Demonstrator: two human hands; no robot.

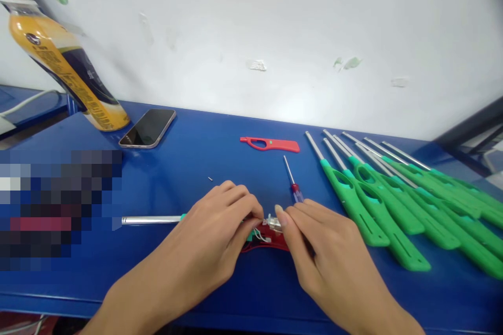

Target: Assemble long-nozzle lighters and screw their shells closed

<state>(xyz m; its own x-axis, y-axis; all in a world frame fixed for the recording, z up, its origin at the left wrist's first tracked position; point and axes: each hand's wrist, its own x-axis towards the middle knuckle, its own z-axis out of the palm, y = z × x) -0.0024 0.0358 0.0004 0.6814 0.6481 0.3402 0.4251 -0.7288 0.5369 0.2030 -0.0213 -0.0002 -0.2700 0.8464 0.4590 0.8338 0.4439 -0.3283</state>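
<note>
An opened long-nosed lighter lies across the table in front of me, its metal tube (151,220) pointing left. Its red half shell (275,241) faces up, with white wires and a green part inside. My left hand (216,230) is over the lighter's neck, thumb and fingers pinched together at the inner parts; what is between the tips is hidden. In my right hand (326,243), thumb and fingers grip a clear fuel tank (273,222) at the shell's right part. Just beyond that hand lies a screwdriver (294,183) with a red and blue handle.
A loose red half shell (281,145) lies near the wall. Several green long-nosed lighters (369,199) are piled at the right. A tiny metal pin (210,179) lies beyond my left hand. A phone (148,128) and a yellow bottle (74,68) are at the back left.
</note>
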